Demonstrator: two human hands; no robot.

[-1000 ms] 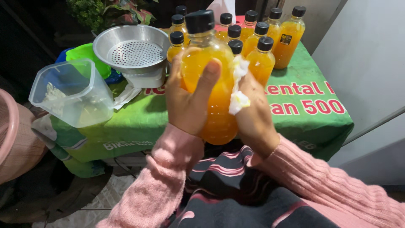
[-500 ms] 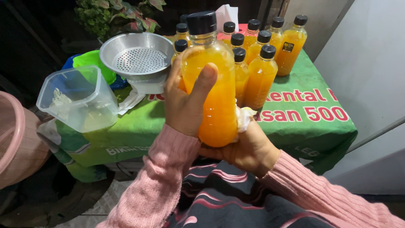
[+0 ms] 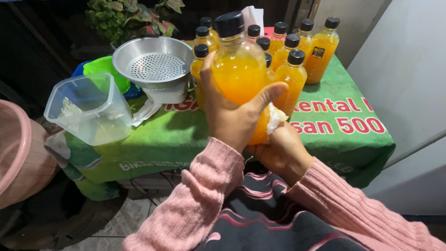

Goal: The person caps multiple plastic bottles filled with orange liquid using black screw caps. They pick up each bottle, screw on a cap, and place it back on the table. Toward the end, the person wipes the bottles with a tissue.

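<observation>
At the far left edge, the curved rim of a pink woven-plastic basket (image 3: 14, 153) bulges into view. At about 10 o'clock from the hands, a clear, square-sided plastic container (image 3: 90, 109) stands tilted on the desk (image 3: 186, 135), which is draped in a glossy green printed cloth. Behind it, a bright green bowl (image 3: 104, 69) sits against a round aluminium strainer (image 3: 155, 62), its flat bottom punched with fine holes, resting on a white tub (image 3: 167, 93). Leafy plants (image 3: 125, 16) fill the dark background at 11 o'clock.

At centre, the left hand (image 3: 232, 116), in a ribbed pink knit sleeve, is wrapped around a large rounded clear bottle (image 3: 239, 69) of cloudy orange juice with a smooth black screw cap, thumb stretched across its front. The bottle is held upright above the desk's near edge, in front of the standing bottles. Just below, at 5 o'clock from it, the right hand (image 3: 283, 151) is clenched on a crumpled white cloth (image 3: 275, 118) pressed against the bottle's lower side.

Behind, from 12 to 2 o'clock, a cluster of smaller juice bottles (image 3: 297, 69), slim and black-capped, stands packed together on the desk; the one farthest right (image 3: 323, 51) carries a small dark label. A pale plain wall (image 3: 404, 69) closes the right.
</observation>
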